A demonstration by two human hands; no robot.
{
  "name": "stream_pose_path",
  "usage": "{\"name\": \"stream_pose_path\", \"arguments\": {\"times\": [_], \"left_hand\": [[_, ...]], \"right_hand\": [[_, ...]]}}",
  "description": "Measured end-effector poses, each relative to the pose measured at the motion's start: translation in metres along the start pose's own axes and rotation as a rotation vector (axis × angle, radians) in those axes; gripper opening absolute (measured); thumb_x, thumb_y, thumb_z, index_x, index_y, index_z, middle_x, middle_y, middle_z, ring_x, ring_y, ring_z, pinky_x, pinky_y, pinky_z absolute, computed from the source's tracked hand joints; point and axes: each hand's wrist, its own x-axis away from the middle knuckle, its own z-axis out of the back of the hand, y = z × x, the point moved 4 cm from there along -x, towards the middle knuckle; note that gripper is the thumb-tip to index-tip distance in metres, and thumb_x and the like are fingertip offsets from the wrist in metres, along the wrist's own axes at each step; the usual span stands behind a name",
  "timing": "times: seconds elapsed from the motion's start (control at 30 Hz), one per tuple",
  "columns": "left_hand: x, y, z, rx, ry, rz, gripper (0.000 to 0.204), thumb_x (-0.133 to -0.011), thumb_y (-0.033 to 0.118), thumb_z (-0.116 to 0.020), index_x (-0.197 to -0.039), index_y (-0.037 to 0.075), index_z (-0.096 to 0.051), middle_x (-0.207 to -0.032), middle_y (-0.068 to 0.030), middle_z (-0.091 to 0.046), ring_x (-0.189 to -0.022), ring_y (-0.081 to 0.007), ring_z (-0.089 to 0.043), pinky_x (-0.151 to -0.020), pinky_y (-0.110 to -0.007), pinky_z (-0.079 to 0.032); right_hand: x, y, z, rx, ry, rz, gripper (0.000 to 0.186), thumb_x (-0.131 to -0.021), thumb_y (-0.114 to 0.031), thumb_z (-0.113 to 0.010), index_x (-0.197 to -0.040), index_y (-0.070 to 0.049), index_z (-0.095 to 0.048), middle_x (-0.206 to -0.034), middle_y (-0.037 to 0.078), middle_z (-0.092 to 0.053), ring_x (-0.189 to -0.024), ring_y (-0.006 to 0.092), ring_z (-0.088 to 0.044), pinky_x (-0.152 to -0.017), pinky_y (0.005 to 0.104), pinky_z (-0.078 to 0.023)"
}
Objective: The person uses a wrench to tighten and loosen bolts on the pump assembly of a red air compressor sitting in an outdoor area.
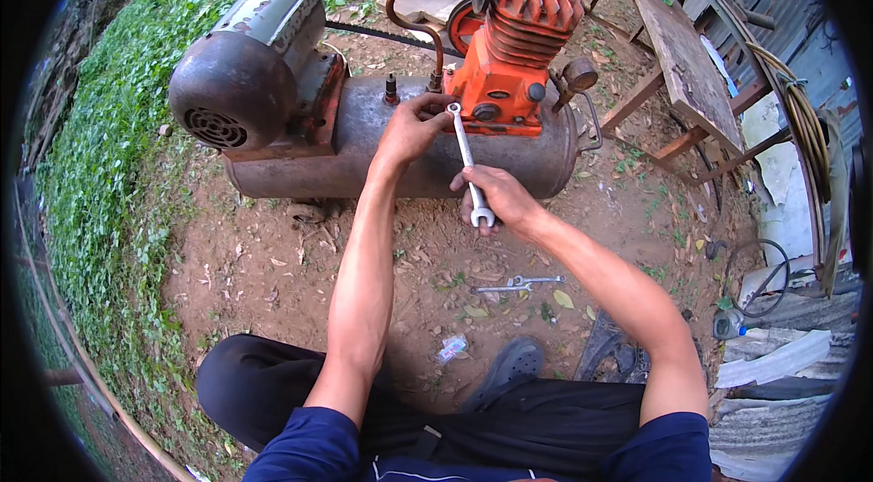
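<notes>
A silver combination wrench (466, 147) slants across the front of the orange compressor pump (500, 82), its ring end up by the pump's base flange. My right hand (502, 197) is closed around its lower part, with the open jaw showing below the fingers. My left hand (411, 129) pinches at the ring end, thumb and forefinger together beside it; any bolt there is hidden. Beneath both hands lies the rusty air tank (368, 132). A copper pipe (420, 20) curves down just behind my left fingers.
A grey electric motor (245, 73) sits on the tank's left, with a black belt (382, 33) behind. A pressure gauge (579, 74) stands at the right. More wrenches (518, 285) lie on the dirt near my shoe (509, 371). A wooden bench (677, 55) stands far right.
</notes>
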Motion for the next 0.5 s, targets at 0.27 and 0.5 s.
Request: {"name": "stream_pose_path", "arguments": {"times": [0.27, 0.5], "left_hand": [[-0.004, -0.007, 0.000, -0.013, 0.001, -0.035, 0.029, -0.087, 0.006, -0.061, -0.115, -0.001, -0.062, -0.100, -0.0102, -0.068, -0.090, -0.0142, -0.063, -0.083, -0.028, -0.049], [-0.004, -0.014, 0.003, -0.020, 0.057, -0.045, 0.027, -0.085, 0.009, -0.063, -0.110, 0.000, -0.063, -0.092, -0.0055, -0.065, -0.084, -0.0116, -0.059, -0.075, -0.026, -0.047]], "right_hand": [[0.003, -0.011, 0.045, 0.570, 0.096, 0.008, 0.037, -0.089, -0.038, -0.064, -0.099, -0.003, -0.058, -0.055, 0.001, -0.052, -0.043, 0.0083, -0.049, -0.035, 0.0239, -0.035], [0.005, -0.042, 0.084, 0.993, 0.166, 0.104, 0.039, -0.084, -0.038, -0.068, -0.098, -0.002, -0.062, -0.058, 0.009, -0.057, -0.052, 0.0211, -0.059, -0.054, 0.0361, -0.044]]}}
